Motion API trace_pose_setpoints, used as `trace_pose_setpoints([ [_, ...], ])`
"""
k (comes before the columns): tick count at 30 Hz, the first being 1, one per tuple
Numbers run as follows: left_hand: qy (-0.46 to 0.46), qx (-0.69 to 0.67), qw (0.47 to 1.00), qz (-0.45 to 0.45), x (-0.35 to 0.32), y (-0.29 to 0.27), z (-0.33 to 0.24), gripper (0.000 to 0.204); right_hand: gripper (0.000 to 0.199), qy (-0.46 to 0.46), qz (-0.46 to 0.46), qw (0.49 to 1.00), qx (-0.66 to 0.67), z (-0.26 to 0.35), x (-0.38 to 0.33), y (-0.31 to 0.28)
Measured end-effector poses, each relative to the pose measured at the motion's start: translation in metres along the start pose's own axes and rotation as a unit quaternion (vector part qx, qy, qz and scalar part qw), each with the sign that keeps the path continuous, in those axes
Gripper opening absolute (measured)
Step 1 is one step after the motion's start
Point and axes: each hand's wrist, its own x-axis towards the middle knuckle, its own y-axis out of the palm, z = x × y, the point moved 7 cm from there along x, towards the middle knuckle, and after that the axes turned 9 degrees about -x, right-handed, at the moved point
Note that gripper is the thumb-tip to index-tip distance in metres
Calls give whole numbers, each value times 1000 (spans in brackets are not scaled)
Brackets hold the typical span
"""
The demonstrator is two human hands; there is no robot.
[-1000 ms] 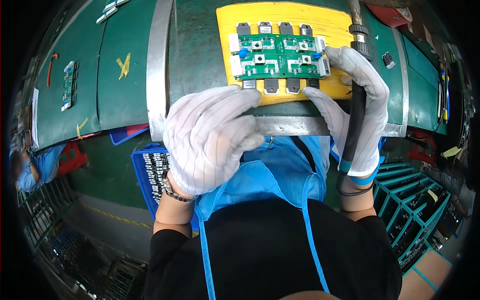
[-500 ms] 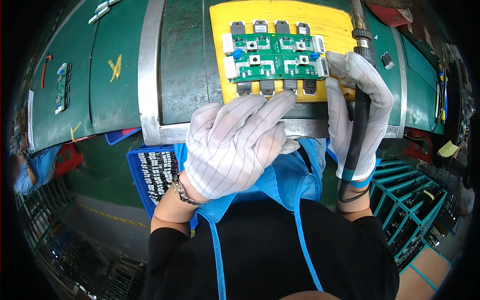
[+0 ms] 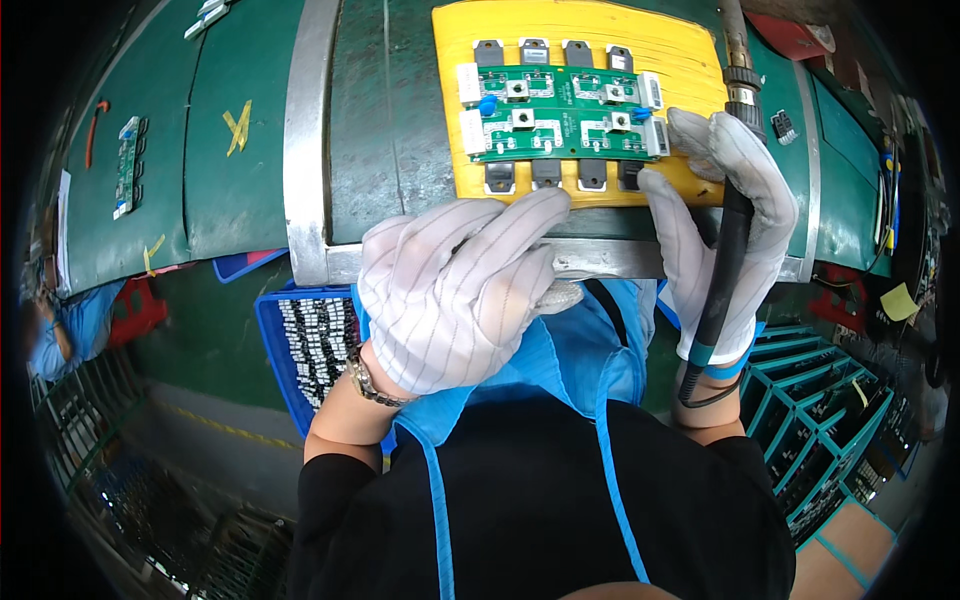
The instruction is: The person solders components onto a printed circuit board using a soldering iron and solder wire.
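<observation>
A green circuit board (image 3: 570, 110) with white blocks at both ends and two blue discs lies on a yellow pad (image 3: 690, 45). Black flat transistors (image 3: 592, 175) stick out along its far and near edges. My left hand (image 3: 450, 290), in a white striped glove, has its fingers stretched out at the pad's near edge, with fingertips by the near transistors; it holds nothing visible. In my gloved right hand (image 3: 755, 195) rests a soldering iron (image 3: 722, 270) with a black handle, its metal end pointing away and its tip cut off. That hand's thumb lies at the near right transistor.
A metal rail (image 3: 610, 258) edges the green bench. A similar board (image 3: 127, 168) lies at the left, with an orange-handled tool (image 3: 93, 130) beside it. Below the bench, a blue bin (image 3: 275, 350) holds many parts; teal racks (image 3: 810, 400) stand at right.
My left hand has slid left along the board's near edge. My right thumb has come in to the near right transistor. The whole view has shifted slightly.
</observation>
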Motion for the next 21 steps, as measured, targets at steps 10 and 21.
trace_pose_setpoints([
  [10, -33, -64, 996, 53, 2, -6, 2, 27, 43, 31, -14, 998, 54, -3, 3, 2],
  [21, -102, 90, 979, -155, -21, -53, 26, 30, 77, 165, -165, 959, 162, -31, -12, -26],
])
